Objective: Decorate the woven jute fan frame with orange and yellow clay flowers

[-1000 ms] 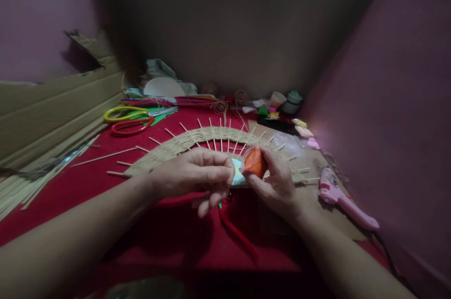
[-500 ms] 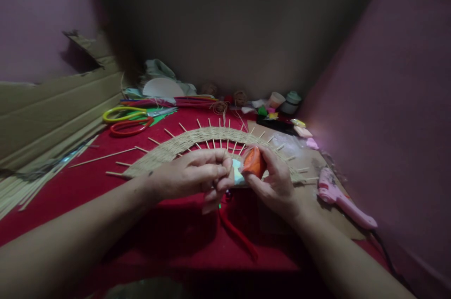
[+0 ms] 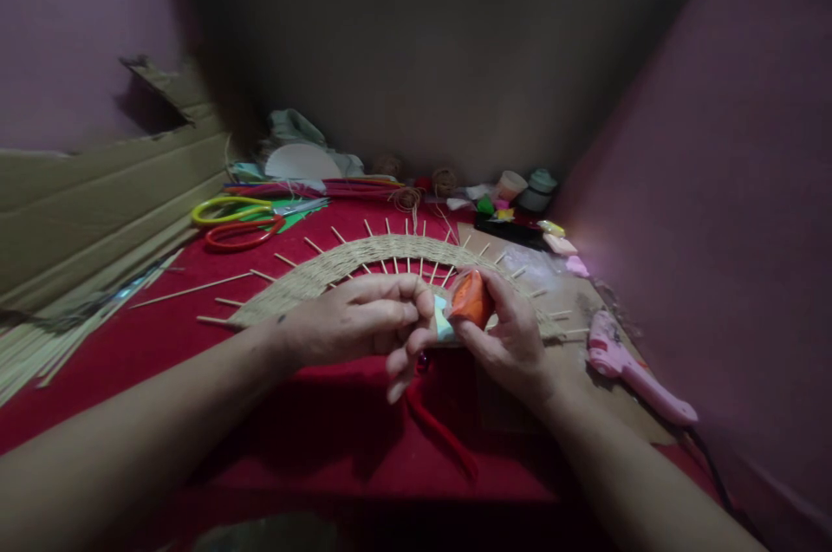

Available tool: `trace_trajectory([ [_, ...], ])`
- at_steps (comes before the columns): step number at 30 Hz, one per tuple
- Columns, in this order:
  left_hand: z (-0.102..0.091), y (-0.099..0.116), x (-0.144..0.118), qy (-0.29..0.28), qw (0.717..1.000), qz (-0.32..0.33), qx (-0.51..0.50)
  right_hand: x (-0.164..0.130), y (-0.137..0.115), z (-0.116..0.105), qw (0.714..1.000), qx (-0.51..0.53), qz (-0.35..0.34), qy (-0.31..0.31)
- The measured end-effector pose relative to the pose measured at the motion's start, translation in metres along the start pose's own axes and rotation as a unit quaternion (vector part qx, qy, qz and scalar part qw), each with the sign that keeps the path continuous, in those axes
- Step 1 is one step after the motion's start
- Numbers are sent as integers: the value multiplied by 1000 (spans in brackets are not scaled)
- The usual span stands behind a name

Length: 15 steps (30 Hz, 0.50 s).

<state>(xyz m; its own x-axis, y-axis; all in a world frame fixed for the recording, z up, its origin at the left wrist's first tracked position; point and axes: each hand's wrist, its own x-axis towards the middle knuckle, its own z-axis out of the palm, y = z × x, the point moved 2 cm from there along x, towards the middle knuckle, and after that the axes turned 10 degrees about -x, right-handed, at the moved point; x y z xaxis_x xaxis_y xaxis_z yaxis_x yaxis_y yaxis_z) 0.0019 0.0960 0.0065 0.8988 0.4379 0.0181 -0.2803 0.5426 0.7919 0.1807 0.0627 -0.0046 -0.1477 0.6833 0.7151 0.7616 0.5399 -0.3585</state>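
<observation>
My right hand (image 3: 510,344) grips a bright orange lump (image 3: 472,301) in clear plastic, which looks like a packet of modelling clay. Just left of it, my left hand (image 3: 370,318) is half curled, thumb and fingers apart, with nothing visible between them. A pale blue and yellow piece (image 3: 443,320) shows between the two hands, partly hidden. Beneath and beyond them lies a woven twine arch (image 3: 354,255) with thin sticks poking out along both edges; the hands cover part of it. A red curved handle-like piece (image 3: 442,431) lies below the hands.
A pink glue gun (image 3: 633,370) rests on cardboard (image 3: 578,396) at the right. Scissors (image 3: 240,223) with yellow and red handles lie at the left, near loose sticks (image 3: 71,344). Twine balls (image 3: 444,181), a cup (image 3: 510,186) and a jar (image 3: 538,190) stand along the back.
The fingers of my left hand have loosened from a pinch and spread apart slightly. My right hand still holds the orange lump in nearly the same place.
</observation>
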Motion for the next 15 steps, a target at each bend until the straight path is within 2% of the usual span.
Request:
trace_trajectory([
  [15,-9,4,1,24,998,-47,28,-1,3,0,1000,12,8,-8],
])
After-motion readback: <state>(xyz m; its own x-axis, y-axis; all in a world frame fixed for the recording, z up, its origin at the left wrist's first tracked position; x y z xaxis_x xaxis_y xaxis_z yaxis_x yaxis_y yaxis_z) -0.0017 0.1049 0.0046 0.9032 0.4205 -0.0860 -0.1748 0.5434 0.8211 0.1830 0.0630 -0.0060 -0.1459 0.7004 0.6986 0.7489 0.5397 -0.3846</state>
